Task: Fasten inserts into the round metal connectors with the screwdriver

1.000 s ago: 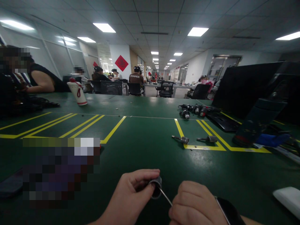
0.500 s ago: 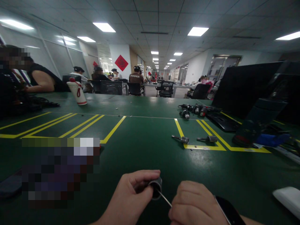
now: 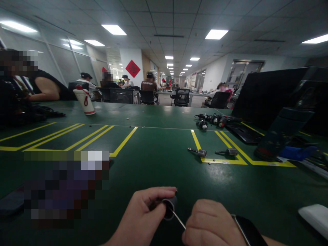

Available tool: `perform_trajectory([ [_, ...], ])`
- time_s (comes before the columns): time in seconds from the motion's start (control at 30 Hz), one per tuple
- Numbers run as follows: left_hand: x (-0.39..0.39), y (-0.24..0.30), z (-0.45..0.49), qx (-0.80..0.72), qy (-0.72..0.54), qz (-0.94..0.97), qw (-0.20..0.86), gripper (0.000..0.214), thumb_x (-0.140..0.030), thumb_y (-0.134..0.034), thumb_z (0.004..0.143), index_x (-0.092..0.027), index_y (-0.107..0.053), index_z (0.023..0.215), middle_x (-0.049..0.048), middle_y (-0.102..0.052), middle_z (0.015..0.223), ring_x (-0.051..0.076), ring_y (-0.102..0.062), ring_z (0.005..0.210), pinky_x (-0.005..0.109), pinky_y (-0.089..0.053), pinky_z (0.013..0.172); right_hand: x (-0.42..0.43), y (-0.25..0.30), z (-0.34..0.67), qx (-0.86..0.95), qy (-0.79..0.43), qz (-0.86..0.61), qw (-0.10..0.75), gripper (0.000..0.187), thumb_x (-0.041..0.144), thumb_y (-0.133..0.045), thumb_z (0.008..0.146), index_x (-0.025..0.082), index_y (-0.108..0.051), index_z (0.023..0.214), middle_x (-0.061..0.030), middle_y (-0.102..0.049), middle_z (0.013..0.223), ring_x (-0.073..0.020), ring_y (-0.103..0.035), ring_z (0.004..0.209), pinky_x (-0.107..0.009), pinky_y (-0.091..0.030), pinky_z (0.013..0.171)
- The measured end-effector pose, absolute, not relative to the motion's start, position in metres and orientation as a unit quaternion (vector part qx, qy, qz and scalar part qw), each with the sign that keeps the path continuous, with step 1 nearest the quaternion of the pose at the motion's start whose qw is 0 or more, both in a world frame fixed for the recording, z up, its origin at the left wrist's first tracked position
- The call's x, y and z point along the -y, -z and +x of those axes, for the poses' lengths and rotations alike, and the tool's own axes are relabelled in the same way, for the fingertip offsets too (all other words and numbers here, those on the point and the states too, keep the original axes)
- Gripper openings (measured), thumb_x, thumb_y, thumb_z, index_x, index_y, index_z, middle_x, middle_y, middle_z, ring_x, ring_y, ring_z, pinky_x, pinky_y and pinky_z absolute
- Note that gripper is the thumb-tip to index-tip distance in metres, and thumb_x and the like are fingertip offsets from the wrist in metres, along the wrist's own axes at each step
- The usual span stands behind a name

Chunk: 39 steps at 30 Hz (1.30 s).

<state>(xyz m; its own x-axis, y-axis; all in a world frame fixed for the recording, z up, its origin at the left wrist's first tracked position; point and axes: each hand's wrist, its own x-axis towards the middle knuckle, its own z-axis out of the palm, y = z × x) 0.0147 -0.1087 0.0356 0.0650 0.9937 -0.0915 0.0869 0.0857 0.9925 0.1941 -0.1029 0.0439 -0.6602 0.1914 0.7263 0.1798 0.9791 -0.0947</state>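
My left hand [image 3: 143,218] pinches a small dark cylindrical part [image 3: 169,206] between thumb and fingers, low in the middle of the view. My right hand [image 3: 210,225], fingers curled, holds a thin metal rod [image 3: 178,219] whose tip goes into the part's open end. A dark watch [image 3: 247,232] sits on my right wrist. Both hands hover just above the green table [image 3: 164,164].
Two small metal parts [image 3: 197,152] [image 3: 228,152] lie by yellow floor-style lines. A cluster of dark parts [image 3: 214,120] sits further back. A black monitor [image 3: 266,95] and dark stand [image 3: 284,130] fill the right. A white bottle [image 3: 85,101] stands at left. People sit behind.
Both hands and the part have shifted slightly left and down; the rod stays in the part's opening.
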Motion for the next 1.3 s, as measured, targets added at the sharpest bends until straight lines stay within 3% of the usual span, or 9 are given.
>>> perform_trajectory([
  [0.33,0.106,-0.030,0.015,-0.507,-0.460,0.529,0.501,0.022,-0.013,-0.058,0.065,-0.022,-0.075,0.075,0.0037,-0.075,0.095,0.021,-0.068,0.090,0.029,-0.055,0.077,0.102,-0.040,0.193,0.917,0.000,-0.111,0.383,0.042,0.021,-0.031,0.097,0.010,-0.063,0.071,-0.0040,-0.062,0.052,-0.0125,-0.056,0.050,-0.024,-0.040,0.044],
  [0.6,0.105,-0.034,0.017,-0.514,-0.459,0.507,0.518,0.027,-0.011,-0.060,0.064,-0.021,-0.073,0.085,0.0031,-0.075,0.094,0.020,-0.068,0.087,0.027,-0.055,0.075,0.104,-0.034,0.189,0.889,0.035,-0.142,0.434,0.031,0.016,-0.042,0.091,0.012,-0.060,0.066,-0.0021,-0.059,0.048,-0.0123,-0.049,0.045,-0.025,-0.036,0.041],
  [1.17,0.105,-0.043,0.016,-0.544,-0.444,0.502,0.504,0.028,-0.013,-0.060,0.066,-0.022,-0.074,0.089,0.0024,-0.075,0.098,0.021,-0.067,0.094,0.031,-0.051,0.087,0.101,-0.033,0.190,0.910,0.058,-0.120,0.392,0.042,0.019,-0.034,0.095,0.010,-0.064,0.066,-0.0031,-0.059,0.050,-0.0130,-0.051,0.047,-0.026,-0.036,0.041],
  [1.3,0.105,-0.039,0.015,-0.534,-0.453,0.511,0.499,0.028,-0.013,-0.060,0.066,-0.023,-0.074,0.087,0.0018,-0.075,0.098,0.021,-0.067,0.092,0.029,-0.053,0.082,0.101,-0.027,0.187,0.903,0.061,-0.141,0.402,0.038,0.017,-0.039,0.093,0.010,-0.063,0.064,-0.0029,-0.059,0.050,-0.0132,-0.050,0.046,-0.026,-0.035,0.040],
])
